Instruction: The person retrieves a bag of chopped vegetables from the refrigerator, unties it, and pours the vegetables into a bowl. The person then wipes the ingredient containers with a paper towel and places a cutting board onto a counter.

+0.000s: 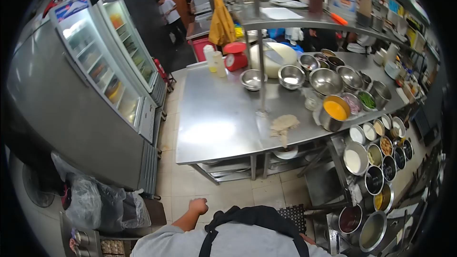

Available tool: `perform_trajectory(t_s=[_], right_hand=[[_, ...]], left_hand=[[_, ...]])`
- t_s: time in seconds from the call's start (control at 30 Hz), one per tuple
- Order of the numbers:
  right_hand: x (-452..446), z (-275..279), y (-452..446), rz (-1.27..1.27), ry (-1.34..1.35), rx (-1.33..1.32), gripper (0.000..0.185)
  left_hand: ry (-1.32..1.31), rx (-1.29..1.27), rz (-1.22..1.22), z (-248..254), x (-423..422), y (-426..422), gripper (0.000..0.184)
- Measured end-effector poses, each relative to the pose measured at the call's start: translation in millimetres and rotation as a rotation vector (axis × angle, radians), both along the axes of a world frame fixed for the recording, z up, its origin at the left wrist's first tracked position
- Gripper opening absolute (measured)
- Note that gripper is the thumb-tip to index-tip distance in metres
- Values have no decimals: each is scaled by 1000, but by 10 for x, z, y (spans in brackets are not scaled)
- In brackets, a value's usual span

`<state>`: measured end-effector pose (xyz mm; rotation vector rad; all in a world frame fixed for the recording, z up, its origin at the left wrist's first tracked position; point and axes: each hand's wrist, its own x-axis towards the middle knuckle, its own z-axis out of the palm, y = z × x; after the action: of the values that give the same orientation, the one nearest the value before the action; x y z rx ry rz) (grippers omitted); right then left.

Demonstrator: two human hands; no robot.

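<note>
My left hand (pixel 198 206) hangs over the tiled floor beside my body, its fingers curled into a loose fist. Nothing shows in it, and it touches no object. On my right side only a sliver of skin shows past the black apron (pixel 247 216); the right hand itself is hidden. Ahead of me stands a steel worktable (pixel 216 109). A crumpled beige cloth (pixel 284 123) lies near its front edge. Beside the cloth is a steel pot (pixel 332 124) with orange liquid in it.
Glass-door fridges (pixel 102 62) and a steel cabinet (pixel 52 95) line the left. Plastic bags (pixel 102 204) sit low at left. Several steel bowls (pixel 326 82) and a red scale (pixel 235 57) stand on the table. Filled containers (pixel 356 158) crowd the right. A person (pixel 169 14) stands far back.
</note>
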<state>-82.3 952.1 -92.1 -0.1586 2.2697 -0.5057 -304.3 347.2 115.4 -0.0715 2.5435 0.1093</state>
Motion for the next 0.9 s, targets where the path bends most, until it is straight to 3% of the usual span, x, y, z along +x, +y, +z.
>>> perform_trajectory(t_s=[0.03, 0.1, 0.13, 0.17, 0.2, 0.27, 0.3, 0.37, 0.4, 0.47, 0.5, 0.57, 0.67, 0.73, 0.9], right_hand=[[-143, -58, -178, 129, 33, -27, 32], [-551, -139, -594, 350, 142, -89, 34], [-744, -253, -855, 426, 198, -128, 35], [-1007, 23, -1126, 351, 184, -192, 35], [-1276, 305, -1394, 277, 171, -258, 35], [-1622, 560, -2067, 55, 20, -263, 37], [-1860, 901, -2367, 114, -3, -200, 41], [-2193, 854, -2860, -398, -177, -503, 56], [-2462, 977, -3227, -523, -140, -435, 61], [-2760, 2283, -4181, -282, 100, -585, 64], [-2978, 2121, -4428, -190, 53, -595, 60], [-3305, 2139, -4971, -74, -5, -613, 56], [-3652, 2920, -5912, 139, -127, -576, 51], [-3825, 3100, -6251, 418, 145, -420, 47], [-4399, 3273, -6711, 287, 177, -630, 38]], left_hand=[[105, 196, 125, -236, 203, -295, 41], [-225, 44, 67, -634, 365, -875, 47], [-429, -6, -210, -1182, 508, -1351, 49], [-484, 151, -604, -1119, 700, -1743, 45], [-478, 155, -610, -1133, 745, -2007, 45], [-597, 206, -55, -1025, 1107, -2480, 50], [-650, 221, -16, -1010, 1197, -2672, 53], [-665, 243, -462, -1375, 1140, -3122, 62], [-605, 246, -582, -1499, 1020, -3327, 66], [-428, 131, 6, -1677, 628, -3611, 52], [-150, 130, 280, -1202, 417, -3582, 53], [192, 230, 388, -605, -47, -3589, 55], [292, 397, 469, 405, -687, -3606, 51], [372, 635, 491, 780, -952, -3624, 47], [390, 598, 453, 1516, -1705, -4069, 45]])
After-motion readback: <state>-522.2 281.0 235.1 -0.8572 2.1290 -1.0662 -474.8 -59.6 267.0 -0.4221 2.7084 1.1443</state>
